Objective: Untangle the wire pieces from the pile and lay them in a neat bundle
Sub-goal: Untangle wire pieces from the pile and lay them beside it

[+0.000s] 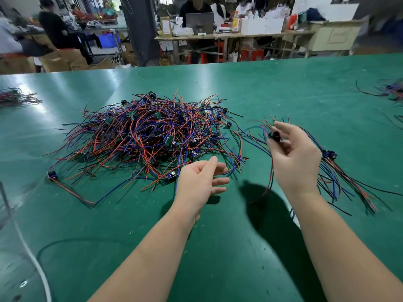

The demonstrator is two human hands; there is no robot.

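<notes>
**Mid-sort on the wire pile, one piece out and ready to lay down**

Looks like the carry-over step. Pinching a wire piece by its little black connector [275,135] with the right hand [296,158], up off the table [218,247], with thin red, blue and black leads dangling below. Got the left hand [198,182] empty, fingers loose and spread, hovering at the near edge of the pile [148,136]. Got that pile mid-table: a springy nest of skinny plastic-coated leads, with small black plugs and tiny green circuit boards mixed in. Started the bundle [340,177] just right of the right hand, connectors grouped at the far end, leads trailing toward the near right. Probably next: set the held piece down, connector lined up against the others, leads running the same way. Floppy, snaggy stuff, so worth checking for ends hooked on the pile first
</notes>
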